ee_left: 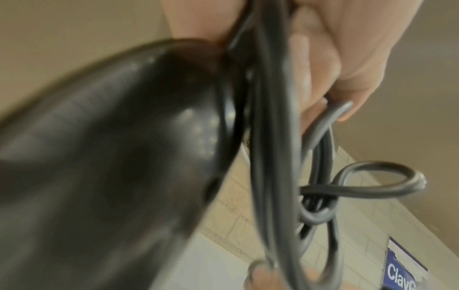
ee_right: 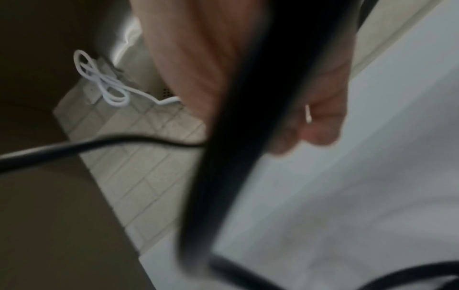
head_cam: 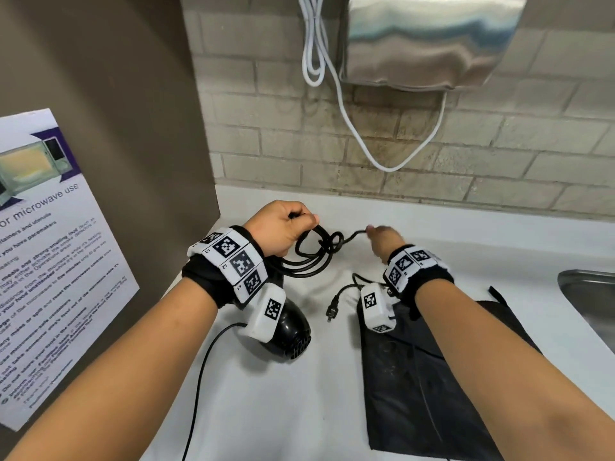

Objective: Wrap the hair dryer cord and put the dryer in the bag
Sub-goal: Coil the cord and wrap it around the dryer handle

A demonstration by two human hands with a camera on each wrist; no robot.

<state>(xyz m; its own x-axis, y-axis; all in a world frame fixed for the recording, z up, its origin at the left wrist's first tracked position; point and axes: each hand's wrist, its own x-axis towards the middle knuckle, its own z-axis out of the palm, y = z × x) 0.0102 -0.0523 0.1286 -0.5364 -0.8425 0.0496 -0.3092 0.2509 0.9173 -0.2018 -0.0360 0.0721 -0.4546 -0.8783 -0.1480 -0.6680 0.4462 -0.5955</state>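
Note:
A black hair dryer [head_cam: 289,331] hangs under my left wrist above the white counter [head_cam: 266,410]; in the left wrist view its body [ee_left: 111,157] fills the left side. My left hand [head_cam: 283,227] grips several loops of the black cord [head_cam: 316,251] in its fist. My right hand [head_cam: 382,237] pinches the cord's free stretch just right of the loops and holds it taut; the right wrist view is blurred. The plug [head_cam: 332,312] dangles below. A flat black bag [head_cam: 432,377] lies on the counter under my right forearm.
A steel hand dryer [head_cam: 432,41] with a white cable [head_cam: 332,104] hangs on the brick wall behind. A sink rim [head_cam: 589,294] is at the right. A brown panel with a microwave notice [head_cam: 50,261] stands on the left.

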